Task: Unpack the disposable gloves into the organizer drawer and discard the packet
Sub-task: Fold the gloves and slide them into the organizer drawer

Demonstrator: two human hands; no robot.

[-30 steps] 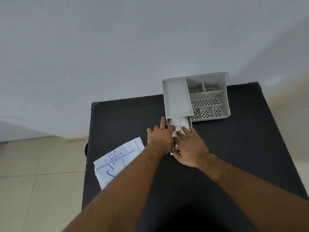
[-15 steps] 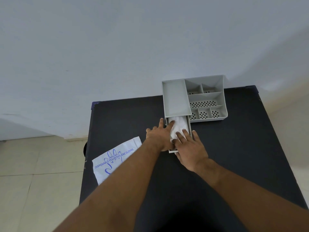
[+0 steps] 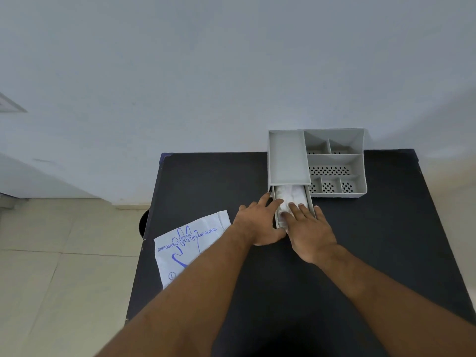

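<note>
Black table [image 3: 386, 253]: both flat, open-fingered hands, left hand [image 3: 258, 222] and right hand [image 3: 309, 233], press gloves [image 3: 289, 195] into drawer [image 3: 310, 202], gripping nothing.

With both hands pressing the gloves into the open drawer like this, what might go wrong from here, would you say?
1. The crumpled white plastic gloves sit high in the pulled-out grey drawer; they may snag when it slides under the grey plastic organizer.
2. The white printed glove packet overhangs the left edge of the black table and may slip off.
3. The left hand and right hand pushing could shift the organizer.

Head view, steeply down over table [image 3: 386, 253]
</note>
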